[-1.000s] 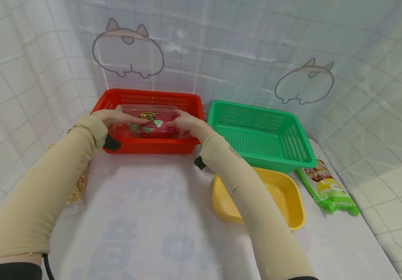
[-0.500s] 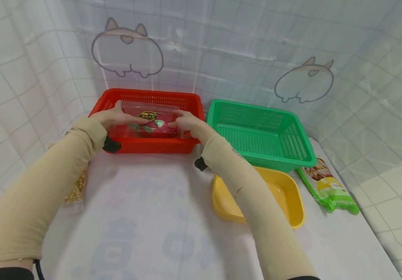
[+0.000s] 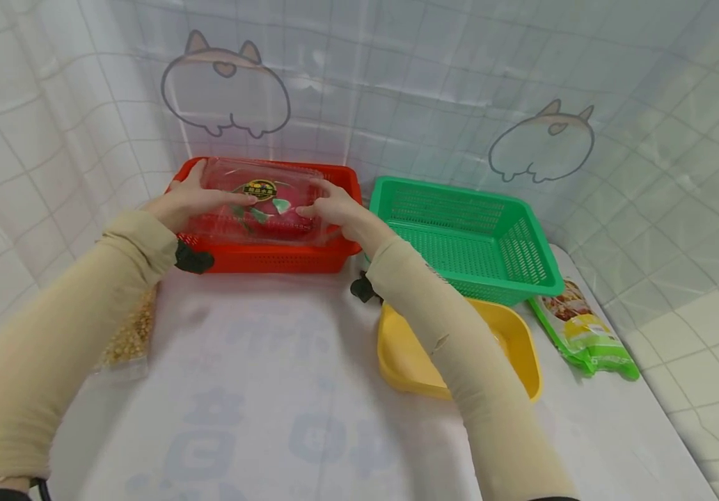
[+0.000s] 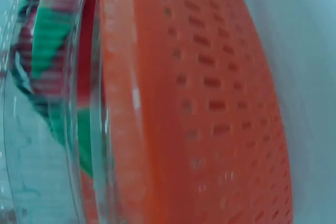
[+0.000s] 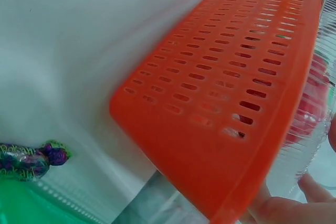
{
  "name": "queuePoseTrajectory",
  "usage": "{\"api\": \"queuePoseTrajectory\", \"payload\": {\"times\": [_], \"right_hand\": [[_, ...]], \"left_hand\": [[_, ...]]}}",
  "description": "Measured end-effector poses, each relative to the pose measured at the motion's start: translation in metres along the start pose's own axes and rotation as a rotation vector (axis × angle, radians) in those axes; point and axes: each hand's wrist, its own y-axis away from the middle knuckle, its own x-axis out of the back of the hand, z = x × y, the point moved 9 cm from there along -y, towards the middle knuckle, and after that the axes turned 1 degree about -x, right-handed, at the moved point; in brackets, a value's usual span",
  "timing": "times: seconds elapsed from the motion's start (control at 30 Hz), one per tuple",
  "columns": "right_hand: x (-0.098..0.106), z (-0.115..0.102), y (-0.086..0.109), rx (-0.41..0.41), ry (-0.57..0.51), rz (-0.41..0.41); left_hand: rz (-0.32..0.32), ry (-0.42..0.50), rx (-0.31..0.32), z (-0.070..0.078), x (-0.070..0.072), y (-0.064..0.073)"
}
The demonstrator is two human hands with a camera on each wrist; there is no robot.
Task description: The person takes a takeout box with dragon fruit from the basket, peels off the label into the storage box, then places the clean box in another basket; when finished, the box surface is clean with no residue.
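A clear plastic fruit box (image 3: 234, 226) with a black and yellow label is held over the red basket (image 3: 265, 261), slightly tilted. Inside it lies a pinkish-red dragon fruit (image 3: 287, 221) with green tips. My left hand (image 3: 193, 200) grips the box's left end, thumb and fingers spread over the lid. At the opposite end my right hand (image 3: 339, 211) holds it the same way. The left wrist view has the box's ridged side right along the basket's rim. Fingers of my right hand appear below the box in the right wrist view.
A green basket (image 3: 459, 240) stands right of the red one, with a yellow tub (image 3: 409, 355) in front. A green-ended food bag (image 3: 591, 334) lies far right, a bag of yellowish kernels (image 3: 130, 337) at left. The right wrist view shows a purple wrapped candy (image 5: 26, 162).
Both hands have raised the fruit box from inside the red basket to rim height and above. Its front edge now overlaps the basket's front rim. The baskets and tub stay put.
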Motion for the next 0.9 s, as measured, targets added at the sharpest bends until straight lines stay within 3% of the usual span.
{"api": "queuePoseTrajectory", "payload": {"times": [0.2, 0.43, 0.9], "right_hand": [[0.005, -0.009, 0.003, 0.063, 0.036, 0.018], [0.012, -0.022, 0.011, 0.107, -0.045, 0.016], [0.024, -0.037, 0.031, 0.154, -0.054, 0.000]], "left_hand": [[0.069, 0.112, 0.001, -0.002, 0.003, 0.005], [0.096, 0.238, -0.017, 0.011, 0.011, 0.014], [0.061, 0.230, -0.059, 0.024, 0.019, 0.039]]}}
